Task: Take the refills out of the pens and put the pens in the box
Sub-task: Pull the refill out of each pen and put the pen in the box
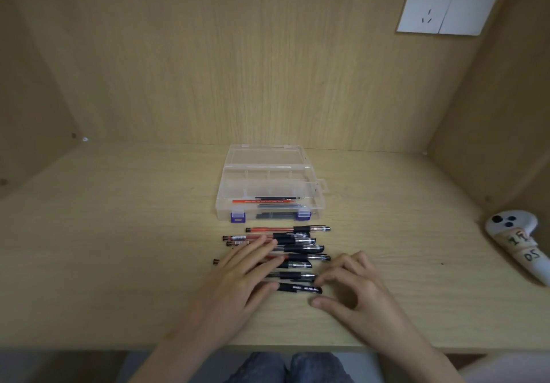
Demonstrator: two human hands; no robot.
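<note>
The left hand (238, 275) lies flat, fingers straight, across a row of pens (297, 248) on the worktop (119, 248), just in front of the clear box (226, 192). The box stands open; a few thin sticks (262, 201), probably refills, lie in its front compartment. Judging by the row, most of the task is left. The right hand (354, 284) is loosely curled, thumb and forefinger apart beside the nearest pen (300, 288), gripping nothing. A white controller (512, 234) lies far right.

A white handheld controller (517, 240) with taped, handwritten labels lies at the wooden desk's (119, 248) right edge. A white wall socket (449, 6) sits on the back panel (238, 55).
</note>
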